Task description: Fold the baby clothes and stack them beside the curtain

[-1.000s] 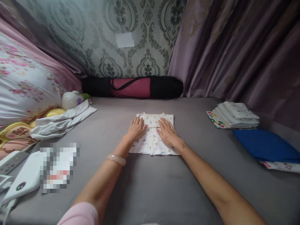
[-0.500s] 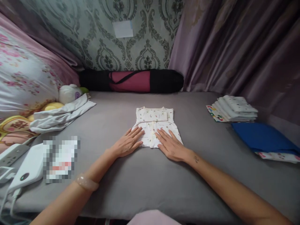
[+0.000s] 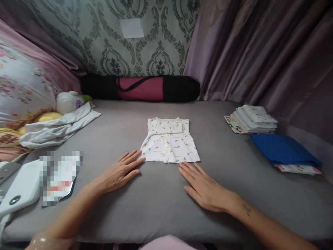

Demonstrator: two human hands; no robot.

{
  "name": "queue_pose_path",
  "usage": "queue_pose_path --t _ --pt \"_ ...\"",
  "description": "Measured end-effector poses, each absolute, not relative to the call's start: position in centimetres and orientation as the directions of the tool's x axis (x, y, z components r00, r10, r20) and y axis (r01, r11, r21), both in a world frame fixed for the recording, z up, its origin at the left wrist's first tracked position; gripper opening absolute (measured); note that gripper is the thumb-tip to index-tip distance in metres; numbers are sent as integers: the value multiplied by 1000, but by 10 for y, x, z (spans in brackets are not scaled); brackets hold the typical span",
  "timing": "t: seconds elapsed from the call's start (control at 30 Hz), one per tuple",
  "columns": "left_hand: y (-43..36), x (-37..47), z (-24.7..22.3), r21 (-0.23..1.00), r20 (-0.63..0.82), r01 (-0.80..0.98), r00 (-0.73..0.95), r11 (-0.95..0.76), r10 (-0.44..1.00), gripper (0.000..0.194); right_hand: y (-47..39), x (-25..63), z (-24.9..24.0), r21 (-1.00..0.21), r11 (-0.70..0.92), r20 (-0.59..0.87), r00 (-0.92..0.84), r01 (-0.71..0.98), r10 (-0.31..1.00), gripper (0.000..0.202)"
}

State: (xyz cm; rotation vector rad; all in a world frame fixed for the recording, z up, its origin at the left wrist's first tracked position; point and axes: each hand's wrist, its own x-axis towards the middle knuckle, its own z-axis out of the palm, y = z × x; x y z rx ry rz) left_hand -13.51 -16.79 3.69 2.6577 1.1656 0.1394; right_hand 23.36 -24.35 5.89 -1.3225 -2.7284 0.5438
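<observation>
A small white buttoned shirt [image 3: 166,146] with a tiny print lies flat on the grey sheet, its sleeves folded across the upper part. My left hand [image 3: 122,172] rests palm down, fingers stretched, with its fingertips at the shirt's lower left corner. Just below the hem on the right, my right hand [image 3: 205,187] lies open with fingers spread, fingertips close to the hem. Neither hand holds anything.
To the right are a stack of folded cloths [image 3: 256,119] and a blue folded cloth [image 3: 283,149]. A black and maroon long bag [image 3: 140,88] lies against the wall. On the left are white crumpled cloth [image 3: 62,128], a plush toy [image 3: 69,101] and a white power bank [image 3: 22,187].
Both hands have slid off the shirt toward me, the left to the lower left and the right downward. The shirt's front is now uncovered. The view has shifted slightly.
</observation>
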Motion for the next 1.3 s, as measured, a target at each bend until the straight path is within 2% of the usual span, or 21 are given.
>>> queue_pose_path --t 0.1,0.2,0.27,0.37,0.47,0.57,0.63,0.7,0.77,0.8,0.87,0.93,1.0,1.07,1.3 --pt "-171 -136 48 284 30 719 654 -634 756 38 -243 243 78 -431 515 -127 -615 741 778 43" --pt "-168 -113 58 339 128 694 635 -635 762 38 -225 238 88 -478 499 -70 -598 723 799 38" --pt "-163 -85 60 356 146 665 654 -656 742 35 -210 224 85 -437 539 20 -591 720 806 31" --pt "-157 -44 56 332 124 690 644 -643 755 30 -191 198 72 -313 592 125 -586 743 801 27" --pt "-151 -23 48 320 94 738 600 -595 795 23 -183 179 60 -233 610 142 -594 757 792 24" --pt "-149 -23 45 330 84 746 586 -578 806 21 -177 172 52 -229 592 134 -577 773 806 18" --pt "-149 -26 46 343 75 746 584 -571 808 18 -170 173 47 -328 555 153 -537 764 830 19" --pt "-150 -28 49 359 54 747 581 -559 812 17 -159 177 42 -557 445 160 -435 702 886 19" --pt "-149 -26 51 366 40 745 587 -558 809 19 -147 182 38 -820 198 53 -273 537 960 18" --pt "-149 -25 50 361 40 739 597 -569 801 20 -141 185 37 -907 44 -46 -202 418 978 19" --pt "-146 -21 47 337 56 718 631 -609 774 23 -133 190 38 -960 -213 -238 -126 182 963 21" --pt "-143 -17 42 311 88 691 662 -652 744 25 -131 192 41 -944 -328 -329 -119 31 937 24" --pt "-141 -14 37 293 118 668 685 -684 719 27 -132 192 45 -942 -333 -328 -129 -24 936 25" --pt "-141 -13 35 274 134 657 697 -702 705 31 -135 191 50 -958 -288 -284 -143 -5 948 27" --pt "-145 -20 50 211 121 639 734 -740 668 34 -136 190 51 -965 8 -42 -187 263 981 28"
